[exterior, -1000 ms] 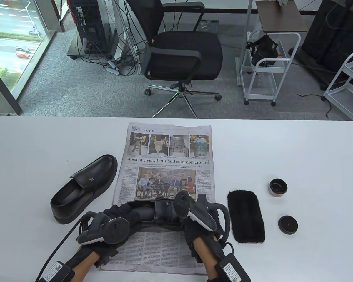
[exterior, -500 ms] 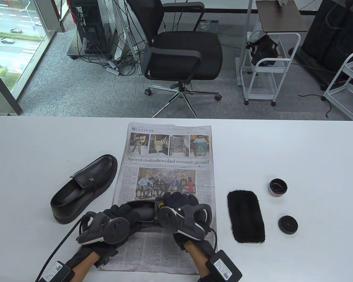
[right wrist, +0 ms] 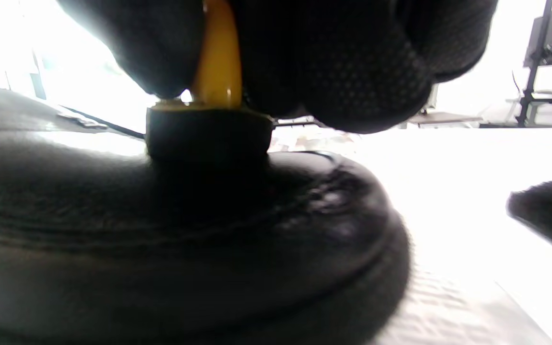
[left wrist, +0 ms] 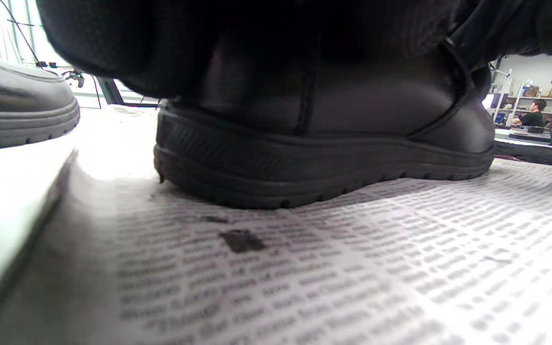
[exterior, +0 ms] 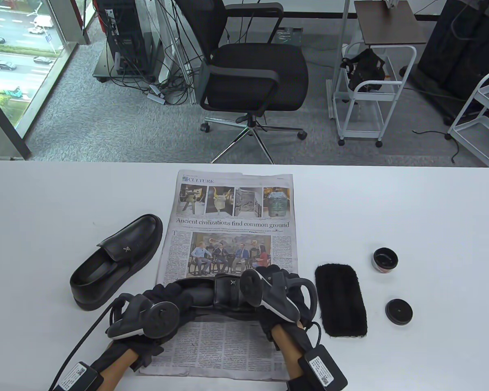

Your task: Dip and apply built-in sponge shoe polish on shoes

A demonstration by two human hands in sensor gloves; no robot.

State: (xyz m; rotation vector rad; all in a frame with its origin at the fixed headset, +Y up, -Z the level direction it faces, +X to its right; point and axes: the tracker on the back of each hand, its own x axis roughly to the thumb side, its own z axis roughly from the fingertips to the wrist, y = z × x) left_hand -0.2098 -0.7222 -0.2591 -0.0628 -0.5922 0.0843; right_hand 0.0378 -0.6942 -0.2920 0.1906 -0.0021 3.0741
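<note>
I note my left hand (exterior: 163, 303) clamped over the heel of the shoe (exterior: 224, 295), steadying it on the newspaper (exterior: 232, 203) at lower centre, while my right hand (exterior: 279, 285) pinches the sponge applicator (right wrist: 209, 129) onto its toe.

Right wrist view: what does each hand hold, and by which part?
Right hand pinches the sponge applicator by its yellow handle; left hand grips the shoe at the heel.

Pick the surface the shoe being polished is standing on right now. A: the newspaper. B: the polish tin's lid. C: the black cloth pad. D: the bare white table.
A: the left wrist view shows the shoe's sole resting on the printed newspaper, and the table view shows it between both hands on that sheet.
</note>
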